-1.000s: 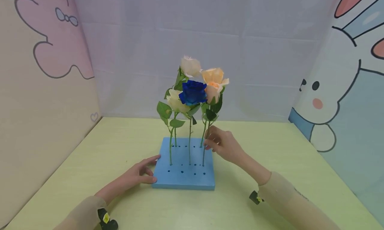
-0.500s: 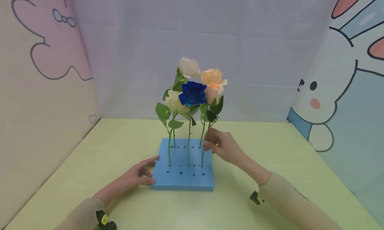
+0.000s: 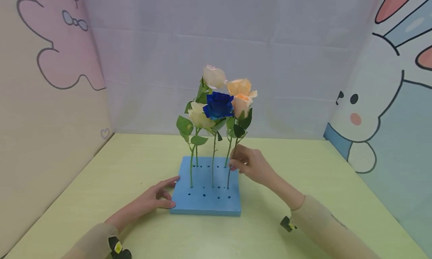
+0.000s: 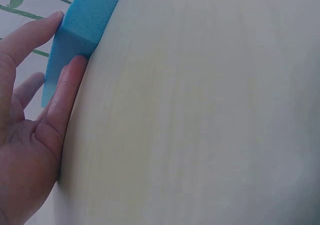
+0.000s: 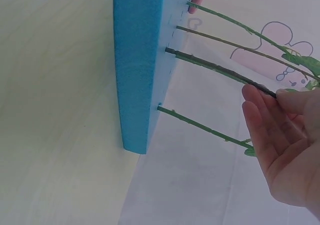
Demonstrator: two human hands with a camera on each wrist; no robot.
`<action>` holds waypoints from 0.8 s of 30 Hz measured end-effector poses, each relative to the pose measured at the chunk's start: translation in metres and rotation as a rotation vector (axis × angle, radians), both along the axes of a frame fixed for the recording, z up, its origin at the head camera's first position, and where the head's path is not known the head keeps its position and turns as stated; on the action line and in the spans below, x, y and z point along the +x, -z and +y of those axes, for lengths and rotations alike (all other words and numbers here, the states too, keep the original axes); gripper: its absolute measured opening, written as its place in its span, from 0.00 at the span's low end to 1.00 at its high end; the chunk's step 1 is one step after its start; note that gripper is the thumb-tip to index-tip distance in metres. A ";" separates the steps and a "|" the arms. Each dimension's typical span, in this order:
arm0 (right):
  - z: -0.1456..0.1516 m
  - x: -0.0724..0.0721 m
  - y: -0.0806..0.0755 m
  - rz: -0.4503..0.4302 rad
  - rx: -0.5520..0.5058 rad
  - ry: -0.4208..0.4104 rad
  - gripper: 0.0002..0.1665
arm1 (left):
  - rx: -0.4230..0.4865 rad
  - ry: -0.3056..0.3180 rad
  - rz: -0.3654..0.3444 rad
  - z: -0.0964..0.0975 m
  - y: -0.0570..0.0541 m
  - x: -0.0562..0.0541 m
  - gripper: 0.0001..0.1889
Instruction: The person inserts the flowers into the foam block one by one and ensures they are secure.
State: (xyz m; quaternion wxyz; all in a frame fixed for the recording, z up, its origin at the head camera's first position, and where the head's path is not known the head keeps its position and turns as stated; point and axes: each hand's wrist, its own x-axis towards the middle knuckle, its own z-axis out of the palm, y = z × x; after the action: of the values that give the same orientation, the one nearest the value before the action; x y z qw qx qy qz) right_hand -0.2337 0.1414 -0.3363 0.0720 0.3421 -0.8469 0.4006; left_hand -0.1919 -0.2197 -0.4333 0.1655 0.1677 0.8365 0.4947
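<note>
Between thumb and fingertips, my right hand (image 3: pixel 251 163) pinches the stem of a peach rose (image 3: pixel 242 105). The lower end of that stem (image 5: pixel 215 66) meets a hole near the right side of a blue foam block (image 3: pixel 206 208). My left hand (image 3: pixel 153 197) rests at the block's left side, its thumb by the near corner and its fingers extended against the edge, as the left wrist view also shows. Standing in the block are a blue rose (image 3: pixel 218 106), a cream rose (image 3: pixel 199 115), a pale pink rose (image 3: pixel 214 77) and a yellow-orange rose (image 3: pixel 239 87) partly hidden behind the peach one.
Several small holes dot the block's top, including a row along its near side. The block lies on a pale yellow-green table (image 3: pixel 287 150). Behind it hangs a whitish backdrop (image 3: pixel 152 82), and cartoon-printed panels stand to the left and right.
</note>
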 end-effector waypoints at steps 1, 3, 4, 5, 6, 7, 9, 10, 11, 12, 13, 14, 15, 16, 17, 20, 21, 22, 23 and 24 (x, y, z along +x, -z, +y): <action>0.000 0.000 0.000 -0.002 0.001 0.000 0.02 | 0.003 0.006 0.004 0.000 0.000 0.000 0.43; 0.001 0.000 0.000 -0.009 0.007 -0.002 0.02 | 0.003 0.007 0.003 0.000 0.000 0.001 0.43; 0.001 0.000 -0.001 -0.014 0.009 -0.002 0.02 | 0.003 0.006 0.002 0.000 0.000 0.001 0.43; 0.001 0.000 -0.001 -0.020 0.011 -0.001 0.02 | 0.002 0.005 0.001 0.000 0.000 0.001 0.43; 0.001 0.000 -0.001 -0.025 0.011 0.000 0.02 | -0.003 0.002 0.002 0.000 0.000 0.001 0.43; 0.001 0.000 -0.002 -0.030 0.012 0.002 0.02 | -0.004 -0.003 -0.003 0.000 0.000 0.001 0.43; 0.002 0.001 -0.003 -0.038 0.009 0.002 0.02 | -0.007 -0.010 -0.011 0.001 0.000 0.001 0.43; 0.002 0.001 -0.003 -0.040 0.008 0.003 0.02 | -0.008 -0.006 -0.008 0.001 -0.001 0.001 0.43; 0.003 0.001 -0.004 -0.040 0.006 0.002 0.02 | -0.007 0.000 -0.004 0.001 -0.001 0.001 0.43; 0.003 0.001 -0.004 -0.041 0.005 0.001 0.02 | -0.008 0.002 -0.002 0.001 -0.001 0.001 0.43; 0.004 0.001 -0.005 -0.040 0.005 -0.001 0.02 | -0.005 0.004 -0.002 0.000 -0.001 0.002 0.43; 0.004 0.000 -0.005 -0.039 0.004 -0.003 0.02 | -0.004 0.005 -0.003 0.000 -0.001 0.001 0.43; 0.005 0.000 -0.005 -0.039 0.006 -0.003 0.03 | -0.003 0.007 -0.002 0.000 -0.001 0.001 0.43; 0.005 0.000 -0.005 -0.043 0.006 -0.004 0.03 | -0.004 0.004 -0.006 0.000 -0.001 0.001 0.43; 0.005 0.000 -0.006 -0.046 0.006 -0.005 0.03 | -0.003 0.004 -0.008 0.000 -0.001 0.001 0.43; 0.004 0.000 -0.006 -0.059 0.008 -0.007 0.03 | -0.005 -0.010 -0.022 0.001 -0.001 0.001 0.43; 0.004 0.000 -0.006 -0.064 0.008 -0.005 0.03 | -0.006 -0.008 -0.020 0.001 -0.001 0.001 0.43; 0.004 0.000 -0.006 -0.068 0.008 -0.004 0.04 | -0.007 -0.012 -0.023 0.001 -0.001 0.001 0.43; 0.005 0.000 -0.006 -0.072 0.007 -0.002 0.04 | -0.007 -0.014 -0.025 0.002 -0.002 0.002 0.43; 0.005 0.000 -0.006 -0.075 0.007 0.001 0.04 | -0.008 -0.021 -0.030 0.002 -0.002 0.002 0.43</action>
State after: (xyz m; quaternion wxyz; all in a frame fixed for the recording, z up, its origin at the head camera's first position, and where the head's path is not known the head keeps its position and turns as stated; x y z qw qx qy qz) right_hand -0.2339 0.1462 -0.3305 0.0391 0.3267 -0.8506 0.4100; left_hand -0.1904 -0.2178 -0.4311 0.1734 0.1511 0.8377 0.4953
